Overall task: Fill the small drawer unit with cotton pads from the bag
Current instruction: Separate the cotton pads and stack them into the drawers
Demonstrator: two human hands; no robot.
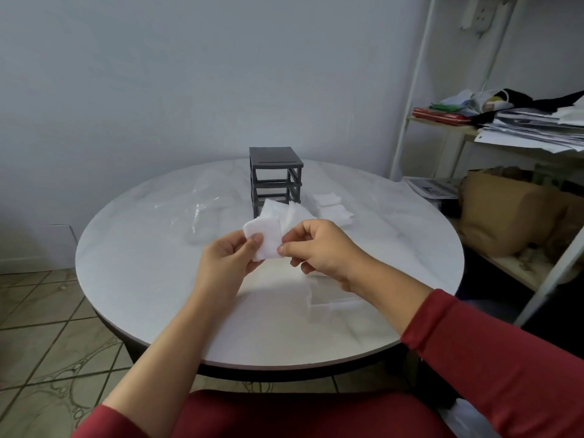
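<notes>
A dark grey drawer unit stands upright at the far middle of the round white table; its frame looks hollow, with no drawers seen inside. Above the table's middle I hold a fanned bunch of white cotton pads. My left hand pinches the front pad with thumb and fingers. My right hand pinches the bunch from the right side. A clear plastic bag lies flat to the left of the unit. More cotton pads lie in small stacks to its right.
A clear drawer lies on the table under my right wrist, faint against the white top. A white metal shelf with papers, a red book and a brown paper bag stands at the right. Tiled floor shows at the left.
</notes>
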